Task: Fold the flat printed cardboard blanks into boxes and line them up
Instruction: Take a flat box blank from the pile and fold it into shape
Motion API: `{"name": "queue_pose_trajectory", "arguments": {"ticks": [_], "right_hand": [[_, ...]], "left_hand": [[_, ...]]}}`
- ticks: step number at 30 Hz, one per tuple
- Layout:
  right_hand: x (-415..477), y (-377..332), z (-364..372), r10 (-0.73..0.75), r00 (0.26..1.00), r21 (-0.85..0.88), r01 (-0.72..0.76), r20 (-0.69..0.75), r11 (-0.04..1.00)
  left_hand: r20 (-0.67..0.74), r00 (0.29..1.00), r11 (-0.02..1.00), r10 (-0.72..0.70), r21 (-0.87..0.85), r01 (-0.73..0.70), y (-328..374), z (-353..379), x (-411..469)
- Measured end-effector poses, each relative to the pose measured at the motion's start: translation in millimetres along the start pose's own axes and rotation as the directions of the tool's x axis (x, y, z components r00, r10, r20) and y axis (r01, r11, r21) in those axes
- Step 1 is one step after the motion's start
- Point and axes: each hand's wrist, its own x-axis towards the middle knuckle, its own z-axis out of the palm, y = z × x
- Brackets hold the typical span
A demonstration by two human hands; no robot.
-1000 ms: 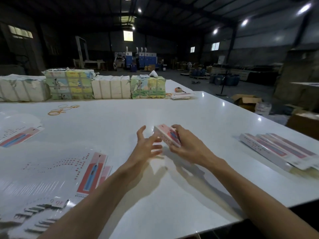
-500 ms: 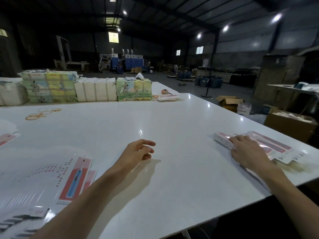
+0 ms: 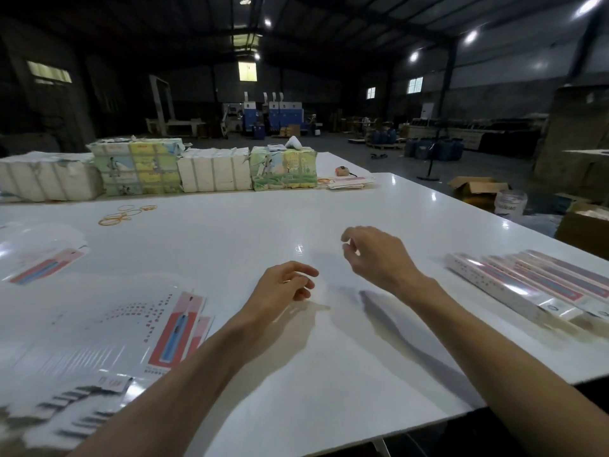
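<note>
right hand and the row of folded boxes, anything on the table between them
Nothing: head view shows only bare white table between the right hand and the folded boxes.

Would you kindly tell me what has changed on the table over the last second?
The right hand carried the folded pink-and-white box to the row of finished boxes at the right, let it go, and has come back empty toward the middle. The left hand let go too and hangs empty, fingers curled. The flat printed blanks at the left and the wrapped bundles at the far edge stayed put.
</note>
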Motion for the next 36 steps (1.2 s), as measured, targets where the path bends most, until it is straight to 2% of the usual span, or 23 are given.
{"name": "queue_pose_trajectory", "arguments": {"ticks": [4,6,7,9,12,15,17,19,21,26,30,32,36], "right_hand": [[20,-64,44,0.053,0.998,0.199,-0.046,-0.029,0.979],[14,-74,63,0.115,0.993,0.256,-0.102,-0.034,0.961],[11,-73,70,0.132,0.991,0.281,-0.121,-0.019,0.952],[10,-67,77,0.152,0.988,0.327,-0.141,-0.008,0.934],[13,-55,81,0.212,0.977,0.412,-0.192,-0.002,0.891],[15,-54,84,0.226,0.973,0.467,-0.221,0.047,0.856],[15,-55,85,0.216,0.974,0.479,-0.220,0.063,0.850],[16,-55,85,0.206,0.976,0.488,-0.212,0.066,0.847],[16,-56,86,0.198,0.978,0.505,-0.206,0.071,0.838],[15,-55,87,0.185,0.977,0.540,-0.210,0.102,0.815],[14,-55,88,0.184,0.977,0.568,-0.213,0.109,0.795],[14,-55,88,0.180,0.977,0.577,-0.211,0.111,0.789],[14,-55,89,0.150,0.983,0.600,-0.185,0.107,0.778]], "left_hand": [[-0.156,0.988,0.993,0.014,0.116,0.004,1,1,-3],[-0.223,0.974,0.957,0.042,0.290,0.025,1,-2,-3],[-0.221,0.973,0.902,0.067,0.430,0.036,3,-6,-2],[-0.179,0.978,0.711,0.103,0.701,0.053,12,-15,0],[-0.194,0.978,0.457,0.082,0.879,0.136,37,-38,0],[-0.270,0.958,0.176,-0.099,0.943,0.284,65,-71,-10],[-0.360,0.900,-0.003,-0.247,0.929,0.371,77,-89,-20],[-0.430,0.825,-0.120,-0.366,0.901,0.416,78,-103,-27],[-0.471,0.771,-0.176,-0.429,0.880,0.441,71,-113,-31],[-0.462,0.774,-0.179,-0.432,0.885,0.429,59,-126,-33],[-0.448,0.745,-0.101,-0.494,0.881,0.463,57,-136,-30],[-0.406,0.761,0.011,-0.507,0.879,0.476,57,-144,-28],[-0.224,0.851,0.433,-0.474,0.783,0.447,55,-150,-14]]}}
